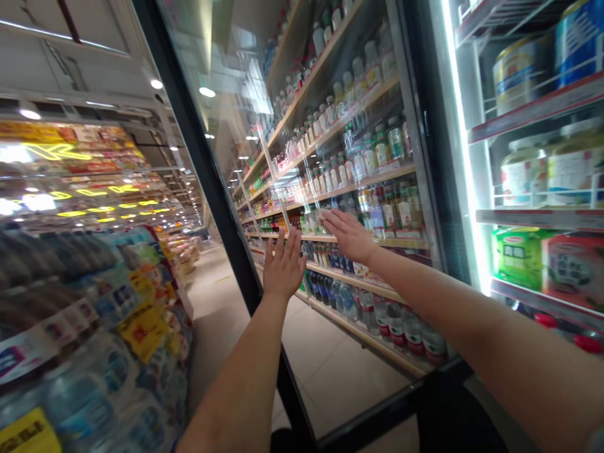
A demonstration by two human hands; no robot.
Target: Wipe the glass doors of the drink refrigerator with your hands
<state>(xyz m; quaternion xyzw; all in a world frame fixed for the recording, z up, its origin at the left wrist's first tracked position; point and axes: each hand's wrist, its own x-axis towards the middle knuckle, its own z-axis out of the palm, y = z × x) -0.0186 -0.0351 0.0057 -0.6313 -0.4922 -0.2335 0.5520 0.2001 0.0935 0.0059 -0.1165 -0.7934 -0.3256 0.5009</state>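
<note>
A glass door (321,352) with a black frame (214,182) stands swung open in front of me. My left hand (283,267) is raised at the glass near the frame's left bar, fingers stretched upward and holding nothing. Farther right, my right hand (348,236) lies flat before the pane, its fingers extended to the left. Both palms face the glass; whether they press on it I cannot tell for certain. Shelves of bottles (330,179) show in the pane, partly covered by my hands and forearms.
To the right is a lit cooler with wire-fronted shelves (542,217), holding jars (521,173), a green package (516,255) and a red one (576,267). Bottled water packs (80,402) are stacked at left. A tiled aisle (212,283) runs between the stack and the door.
</note>
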